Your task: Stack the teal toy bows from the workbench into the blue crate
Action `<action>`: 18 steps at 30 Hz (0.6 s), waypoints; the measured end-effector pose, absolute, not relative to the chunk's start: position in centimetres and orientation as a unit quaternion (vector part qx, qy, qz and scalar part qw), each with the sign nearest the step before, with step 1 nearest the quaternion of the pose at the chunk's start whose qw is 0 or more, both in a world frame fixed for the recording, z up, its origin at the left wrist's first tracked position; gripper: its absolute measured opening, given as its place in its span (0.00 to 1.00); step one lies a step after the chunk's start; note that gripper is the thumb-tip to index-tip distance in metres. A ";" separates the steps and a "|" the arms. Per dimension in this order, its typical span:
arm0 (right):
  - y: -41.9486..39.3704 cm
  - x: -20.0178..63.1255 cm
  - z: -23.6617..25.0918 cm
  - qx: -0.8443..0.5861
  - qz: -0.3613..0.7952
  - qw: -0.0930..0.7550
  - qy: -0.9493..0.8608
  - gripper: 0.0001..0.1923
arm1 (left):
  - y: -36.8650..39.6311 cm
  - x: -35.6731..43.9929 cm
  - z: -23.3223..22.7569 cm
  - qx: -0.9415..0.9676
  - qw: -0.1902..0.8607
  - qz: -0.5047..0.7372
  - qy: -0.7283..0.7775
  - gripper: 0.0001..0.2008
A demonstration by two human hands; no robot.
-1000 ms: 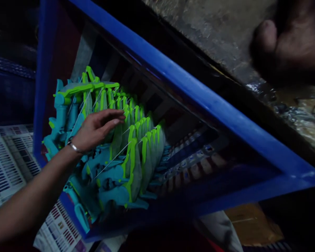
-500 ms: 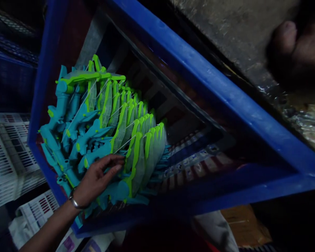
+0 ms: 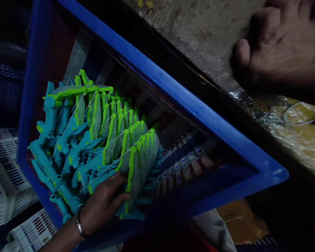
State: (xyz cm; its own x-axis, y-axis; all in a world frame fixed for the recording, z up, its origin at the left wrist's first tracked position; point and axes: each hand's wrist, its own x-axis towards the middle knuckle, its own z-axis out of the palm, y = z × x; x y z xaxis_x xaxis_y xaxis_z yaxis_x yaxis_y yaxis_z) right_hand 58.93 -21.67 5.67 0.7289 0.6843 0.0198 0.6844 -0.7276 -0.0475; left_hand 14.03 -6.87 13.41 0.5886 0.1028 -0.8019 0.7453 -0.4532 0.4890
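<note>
A blue plastic crate (image 3: 189, 101) lies tilted before me, with a dense row of teal and lime-green toy crossbows (image 3: 94, 126) packed at its left end. My left hand (image 3: 99, 206), a metal bangle on the wrist, reaches in from the lower left. Its thumb and fingers close around the frontmost toy crossbow (image 3: 133, 175) at the near end of the row. My right hand is not visible.
A blurred bare foot or hand (image 3: 278, 45), whose I cannot tell, rests on the rough grey surface (image 3: 199, 31) beyond the crate. White slotted crates (image 3: 5, 168) lie at the left. A brown package (image 3: 238, 220) sits under the crate's right corner. A wire loop (image 3: 296, 115) lies at the far right.
My left hand slid down from the top of the toy row to its near end and closed on the front toy. The view shifted slightly.
</note>
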 end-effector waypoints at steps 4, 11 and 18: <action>-22.0 59.4 4.9 -0.905 0.009 0.114 -0.410 0.43 | -6.6 14.5 13.7 0.766 0.442 -0.385 0.265 0.16; -21.7 59.5 5.3 -0.909 0.006 0.092 -0.407 0.35 | -6.3 15.7 14.0 0.761 0.453 -0.396 0.241 0.15; -21.8 59.7 5.0 -0.913 0.005 0.084 -0.400 0.34 | -5.5 16.1 13.4 0.726 0.473 -0.431 0.252 0.15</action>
